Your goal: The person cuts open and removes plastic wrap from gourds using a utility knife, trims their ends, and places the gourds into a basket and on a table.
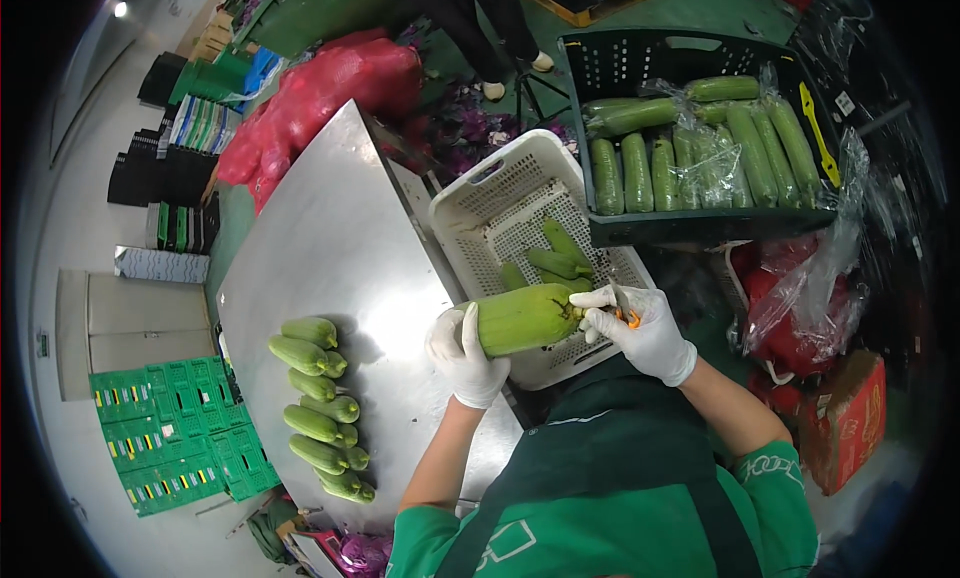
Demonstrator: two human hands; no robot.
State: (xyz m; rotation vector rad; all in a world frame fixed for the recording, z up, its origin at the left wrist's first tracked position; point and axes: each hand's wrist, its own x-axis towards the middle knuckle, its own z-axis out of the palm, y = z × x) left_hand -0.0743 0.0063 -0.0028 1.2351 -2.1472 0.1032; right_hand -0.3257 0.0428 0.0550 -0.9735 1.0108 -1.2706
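My gloved left hand [465, 363] is closed round the far left end of a large pale-green squash [515, 318], held level over the steel table's edge and a white perforated basket [465, 228]. My gloved right hand [635, 333] is at the squash's stem end, closed on a small orange-handled cutting tool [628, 316], its exact type hard to make out. Several smaller green squash [565, 240] lie in the basket below. On the steel table [290, 248], several more squash [310, 423] form a column at the left.
A dark crate [620, 68] of wrapped long green vegetables stands at upper right. Beside it are plastic film, red bags [775, 308] and a cardboard box [845, 418]. Red mesh sacks [320, 88] lie beyond the table. Stacked green crates [170, 428] are at left. A person's legs [480, 18] show ahead.
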